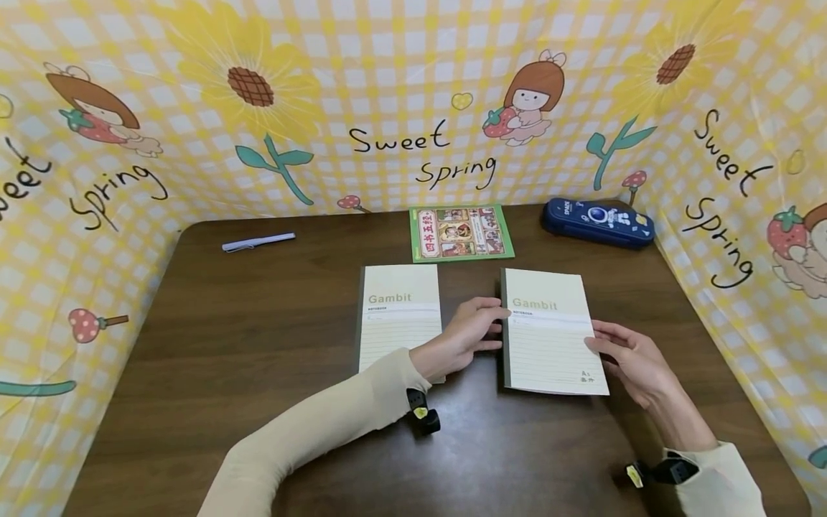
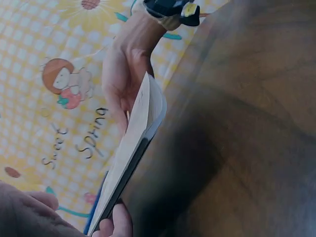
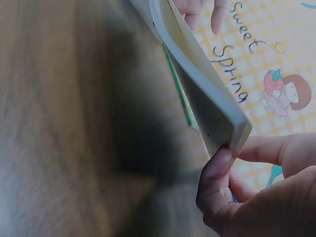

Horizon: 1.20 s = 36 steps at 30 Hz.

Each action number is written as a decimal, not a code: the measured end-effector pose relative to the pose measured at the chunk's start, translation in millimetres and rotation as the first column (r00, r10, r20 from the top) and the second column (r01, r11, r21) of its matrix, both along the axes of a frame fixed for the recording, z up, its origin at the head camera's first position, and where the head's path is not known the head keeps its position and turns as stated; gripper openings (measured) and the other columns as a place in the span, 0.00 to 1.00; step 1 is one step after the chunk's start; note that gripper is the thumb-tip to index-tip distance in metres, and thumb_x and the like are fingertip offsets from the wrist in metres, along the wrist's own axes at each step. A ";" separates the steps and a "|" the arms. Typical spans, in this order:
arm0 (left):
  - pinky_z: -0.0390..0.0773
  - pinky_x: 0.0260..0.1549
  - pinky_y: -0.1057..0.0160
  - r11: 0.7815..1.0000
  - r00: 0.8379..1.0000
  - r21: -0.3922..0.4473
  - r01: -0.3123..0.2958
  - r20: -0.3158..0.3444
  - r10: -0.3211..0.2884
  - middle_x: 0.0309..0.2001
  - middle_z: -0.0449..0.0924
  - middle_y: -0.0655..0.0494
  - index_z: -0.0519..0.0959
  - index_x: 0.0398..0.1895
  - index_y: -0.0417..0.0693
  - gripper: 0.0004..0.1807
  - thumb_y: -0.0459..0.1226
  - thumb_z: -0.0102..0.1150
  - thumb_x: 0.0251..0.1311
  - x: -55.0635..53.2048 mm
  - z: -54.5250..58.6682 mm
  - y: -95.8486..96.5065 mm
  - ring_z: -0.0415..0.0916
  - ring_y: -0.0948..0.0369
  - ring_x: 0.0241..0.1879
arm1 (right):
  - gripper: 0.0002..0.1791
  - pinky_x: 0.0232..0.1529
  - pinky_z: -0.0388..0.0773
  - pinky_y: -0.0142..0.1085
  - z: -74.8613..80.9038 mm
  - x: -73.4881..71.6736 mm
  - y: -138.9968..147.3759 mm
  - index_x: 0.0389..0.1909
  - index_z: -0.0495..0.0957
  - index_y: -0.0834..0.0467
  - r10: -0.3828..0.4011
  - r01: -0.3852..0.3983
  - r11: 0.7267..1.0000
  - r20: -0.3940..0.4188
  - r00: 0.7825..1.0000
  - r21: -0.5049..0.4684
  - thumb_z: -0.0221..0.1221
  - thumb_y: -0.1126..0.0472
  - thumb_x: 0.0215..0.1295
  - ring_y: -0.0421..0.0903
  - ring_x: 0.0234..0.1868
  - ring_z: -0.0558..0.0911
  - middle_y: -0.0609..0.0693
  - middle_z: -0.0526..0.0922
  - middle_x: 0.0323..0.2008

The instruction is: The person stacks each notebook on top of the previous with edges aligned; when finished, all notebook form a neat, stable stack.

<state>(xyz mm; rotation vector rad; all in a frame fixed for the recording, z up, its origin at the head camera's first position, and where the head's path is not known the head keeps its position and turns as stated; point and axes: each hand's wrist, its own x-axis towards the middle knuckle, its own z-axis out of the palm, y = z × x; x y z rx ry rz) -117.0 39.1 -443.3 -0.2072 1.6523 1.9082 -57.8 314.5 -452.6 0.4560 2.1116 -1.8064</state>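
Two cream notebooks marked "Gambit", with dark spines, are in the head view. The right-hand notebook (image 1: 549,345) is held between both hands, off the table in the wrist views. My left hand (image 1: 461,337) grips its spine edge, thumb on the cover and fingers beneath. My right hand (image 1: 636,366) pinches the opposite edge, thumb on top. In the right wrist view the pages of the held notebook (image 3: 207,94) bow slightly. The other notebook (image 1: 397,330) lies flat under the left forearm, which hides its lower part.
A green-edged picture booklet (image 1: 461,233) lies at the back of the brown table (image 1: 194,359). A dark blue pencil case (image 1: 597,222) stands at the back right, a pale pen (image 1: 258,242) at the back left. Checked cloth (image 1: 388,72) encloses the sides and back.
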 end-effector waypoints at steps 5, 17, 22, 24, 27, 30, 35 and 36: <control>0.84 0.58 0.50 0.999 0.999 0.000 0.036 -0.020 -0.036 0.68 0.73 0.44 0.70 0.74 0.43 0.28 0.41 0.58 0.74 -0.7 11.4 -22.6 0.76 0.53 0.54 | 0.34 0.44 0.79 0.30 12.5 -2.3 -15.3 0.72 0.65 0.66 0.004 -0.004 1.000 -0.028 1.000 0.008 0.64 0.54 0.74 0.31 0.43 0.82 0.32 0.82 0.42; 0.89 0.47 0.57 0.995 0.980 -0.095 0.023 -0.192 -0.041 0.66 0.72 0.38 0.69 0.73 0.39 0.28 0.32 0.60 0.72 4.6 10.6 -80.7 0.81 0.57 0.49 | 0.31 0.43 0.86 0.31 20.1 -15.0 -65.3 0.71 0.68 0.69 0.094 -0.086 0.994 -0.125 0.988 0.071 0.62 0.57 0.76 0.35 0.42 0.84 0.42 0.81 0.47; 0.87 0.45 0.62 0.990 0.962 -0.141 0.014 -0.267 -0.052 0.63 0.74 0.36 0.70 0.72 0.37 0.32 0.24 0.63 0.64 4.8 5.5 -107.1 0.81 0.59 0.46 | 0.29 0.42 0.86 0.32 17.0 -21.4 -85.7 0.69 0.69 0.68 0.130 -0.124 0.991 -0.146 0.981 0.049 0.63 0.58 0.75 0.37 0.40 0.84 0.47 0.82 0.48; 0.85 0.44 0.66 0.987 0.957 -0.160 0.005 -0.287 -0.051 0.63 0.75 0.35 0.70 0.72 0.36 0.34 0.21 0.63 0.62 4.7 4.1 -117.3 0.81 0.58 0.46 | 0.29 0.42 0.86 0.32 15.2 -24.0 -93.8 0.69 0.69 0.69 0.147 -0.143 0.989 -0.156 0.977 0.034 0.63 0.58 0.75 0.37 0.40 0.85 0.49 0.82 0.49; 0.83 0.42 0.68 0.983 0.952 -0.180 -0.018 -0.304 -0.038 0.63 0.75 0.34 0.70 0.72 0.36 0.34 0.20 0.63 0.60 5.0 1.9 -131.8 0.81 0.57 0.46 | 0.28 0.42 0.86 0.33 11.1 -28.5 -105.7 0.68 0.69 0.69 0.173 -0.173 0.985 -0.166 0.971 0.011 0.63 0.59 0.75 0.37 0.39 0.85 0.52 0.82 0.49; 0.83 0.43 0.68 0.979 0.951 -0.199 -0.039 -0.307 -0.025 0.63 0.75 0.34 0.71 0.73 0.37 0.35 0.20 0.63 0.60 6.5 0.4 -144.6 0.81 0.55 0.48 | 0.27 0.41 0.86 0.34 6.5 -32.6 -117.7 0.67 0.70 0.70 0.185 -0.189 0.982 -0.169 0.968 -0.006 0.63 0.61 0.74 0.37 0.38 0.84 0.53 0.82 0.48; 0.83 0.44 0.69 0.964 0.954 -0.258 -0.057 -0.299 -0.024 0.64 0.76 0.36 0.71 0.73 0.40 0.35 0.22 0.65 0.62 10.4 1.2 -163.6 0.82 0.50 0.53 | 0.25 0.38 0.88 0.36 0.9 -37.8 -136.1 0.65 0.72 0.70 0.211 -0.215 0.977 -0.183 0.960 0.000 0.64 0.64 0.72 0.36 0.36 0.84 0.57 0.82 0.49; 0.83 0.44 0.69 0.961 0.953 -0.271 -0.058 -0.302 -0.027 0.64 0.76 0.36 0.71 0.73 0.40 0.34 0.22 0.65 0.62 10.9 0.8 -167.2 0.82 0.50 0.53 | 0.25 0.38 0.88 0.36 0.2 -38.6 -139.5 0.64 0.73 0.70 0.216 -0.219 0.976 -0.189 0.958 0.005 0.65 0.64 0.72 0.36 0.36 0.84 0.59 0.83 0.49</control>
